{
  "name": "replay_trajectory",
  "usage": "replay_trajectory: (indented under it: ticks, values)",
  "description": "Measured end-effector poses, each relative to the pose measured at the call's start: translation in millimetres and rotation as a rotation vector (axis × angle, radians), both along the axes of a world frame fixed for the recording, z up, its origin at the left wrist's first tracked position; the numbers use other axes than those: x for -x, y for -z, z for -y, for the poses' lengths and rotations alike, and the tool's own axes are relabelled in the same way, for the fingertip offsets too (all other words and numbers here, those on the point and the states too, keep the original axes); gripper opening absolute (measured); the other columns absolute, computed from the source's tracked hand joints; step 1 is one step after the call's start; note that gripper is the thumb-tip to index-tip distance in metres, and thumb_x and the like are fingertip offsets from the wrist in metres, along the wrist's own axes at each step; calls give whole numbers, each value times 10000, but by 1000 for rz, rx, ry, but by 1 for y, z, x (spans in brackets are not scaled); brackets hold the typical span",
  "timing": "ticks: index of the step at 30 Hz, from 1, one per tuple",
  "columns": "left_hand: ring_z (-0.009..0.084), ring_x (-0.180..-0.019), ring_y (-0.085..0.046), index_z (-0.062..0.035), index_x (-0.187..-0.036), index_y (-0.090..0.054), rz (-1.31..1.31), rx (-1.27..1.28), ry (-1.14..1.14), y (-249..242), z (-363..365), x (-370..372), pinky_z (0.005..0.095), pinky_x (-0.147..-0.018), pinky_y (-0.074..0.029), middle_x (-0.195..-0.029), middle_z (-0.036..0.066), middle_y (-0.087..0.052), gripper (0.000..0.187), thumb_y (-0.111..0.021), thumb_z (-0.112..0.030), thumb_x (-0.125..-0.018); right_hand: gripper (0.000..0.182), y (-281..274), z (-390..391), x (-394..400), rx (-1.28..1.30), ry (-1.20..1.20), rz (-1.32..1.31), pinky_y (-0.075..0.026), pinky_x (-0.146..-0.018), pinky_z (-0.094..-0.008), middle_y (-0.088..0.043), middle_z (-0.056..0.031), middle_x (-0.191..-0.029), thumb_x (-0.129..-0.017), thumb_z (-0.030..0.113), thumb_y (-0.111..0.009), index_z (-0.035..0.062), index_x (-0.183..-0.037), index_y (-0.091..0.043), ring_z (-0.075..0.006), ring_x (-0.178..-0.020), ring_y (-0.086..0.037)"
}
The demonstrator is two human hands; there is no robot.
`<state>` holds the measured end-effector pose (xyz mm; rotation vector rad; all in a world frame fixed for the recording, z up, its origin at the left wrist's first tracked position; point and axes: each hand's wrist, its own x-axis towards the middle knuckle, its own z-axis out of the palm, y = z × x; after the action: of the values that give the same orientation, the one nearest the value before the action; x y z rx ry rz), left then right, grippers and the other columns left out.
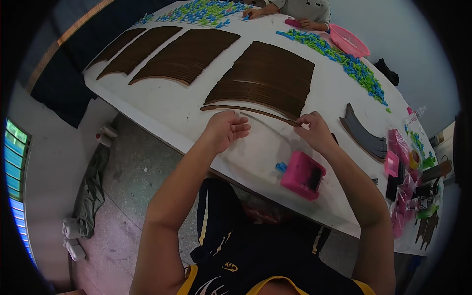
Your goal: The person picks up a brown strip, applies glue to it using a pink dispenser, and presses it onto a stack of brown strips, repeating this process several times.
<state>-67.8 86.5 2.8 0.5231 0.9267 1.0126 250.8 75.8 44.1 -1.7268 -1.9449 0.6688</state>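
Note:
A long, thin, curved brown strip lies along the near edge of a wide stack of similar brown strips on the white table. My right hand pinches its right end between thumb and fingertips. Near the strip's left part, my left hand has its fingers loosely bent and apart, with nothing seen in them. Close in front of my right forearm sits a pink block with a dark pad in its face. A small blue piece rests beside that block.
More brown strip stacks spread to the left. A curved grey stack lies at right, near pink bags and boxes. Blue and green pieces cover the far side, by a pink basket. Another person works across the table.

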Motion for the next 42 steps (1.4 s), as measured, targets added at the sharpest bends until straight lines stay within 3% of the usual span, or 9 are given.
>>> replay_trajectory:
  ticks: [2, 4, 5, 7, 10, 16, 24, 33, 42]
  values:
    - [249, -988, -746, 8, -1193, -672, -159, -40, 36, -23, 16, -7, 391, -863, -644, -1127, 159, -748, 194, -578, -106, -1068, 205, 8, -2, -2, -44, -20, 18, -531, -880, -371, -628, -120, -1107, -878, 194, -827, 38, -1003, -785, -243, -993, -617]
    - [269, -984, -747, -39, -1169, -706, -841, -267, 339, -45, 34, -14, 408, -820, -623, -1143, 127, -749, 183, -637, -136, -1031, 202, 18, -3, -5, -87, -30, 35, -538, -898, -390, -639, -140, -1111, -867, 192, -827, 46, -1002, -791, -281, -1019, -630]
    - [269, -984, -747, -39, -1169, -706, -838, -270, 349, -32, 38, -16, 408, -820, -623, -1143, 127, -749, 183, -637, -136, -1031, 199, 23, -5, -5, -135, -45, 79, -543, -915, -404, -643, -151, -1122, -859, 192, -829, 49, -992, -793, -305, -1036, -638]
    - [305, -945, -735, -38, -1111, -690, -1422, -1094, 90, 2, 41, -16, 452, -772, -605, -1114, 128, -689, 194, -662, -91, -927, 195, 27, -7, -3, -182, -53, 125, -547, -932, -417, -646, -162, -1133, -851, 192, -831, 52, -981, -796, -329, -1053, -647]
    - [368, -986, -705, -61, -1102, -693, -1578, -1091, 110, 1, 39, -19, 485, -847, -590, -1145, 126, -675, 194, -700, -124, -919, 217, 27, -5, 1, -172, -52, 228, -553, -959, -485, -653, -173, -1139, -806, 194, -823, 106, -1002, -794, -400, -1137, -621]
    - [363, -1003, -677, -57, -1176, -622, -1631, -1090, 165, -2, 35, -22, 507, -861, -573, -1228, 127, -646, 282, -698, -142, -918, 381, -1, 23, -15, -268, -25, 217, -537, -992, -475, -625, -166, -1180, -792, 222, -836, 121, -1149, -748, -391, -1145, -610]
    - [377, -1045, -666, -49, -1194, -589, -1637, -1107, 169, -2, 32, -25, 522, -882, -560, -1319, 146, -628, 317, -697, -169, -921, 526, -16, 39, -40, 424, -282, -82, -524, -1011, -408, -535, -162, -1204, -1079, 397, -539, 140, -1524, -651, -304, -1105, -627]
    - [387, -1063, -659, -35, -1209, -579, -1670, -1066, 184, -6, 28, -31, 526, -901, -552, -1343, 143, -609, 339, -698, -184, -930, 654, -26, 33, -31, 430, -322, 153, -402, -1187, -437, -559, -172, -1307, -1079, 548, -455, 187, -1614, -561, -354, -1333, -538]
    - [392, -1086, -659, -32, -1258, -570, -1691, -1048, 154, -3, 15, -33, 519, -936, -542, -1384, 151, -600, 361, -677, -192, -952, 727, -15, 20, -25, 374, -303, 208, -401, -1201, -455, -563, -201, -1382, -1045, 578, -502, 193, -1661, -484, -381, -1408, -501]
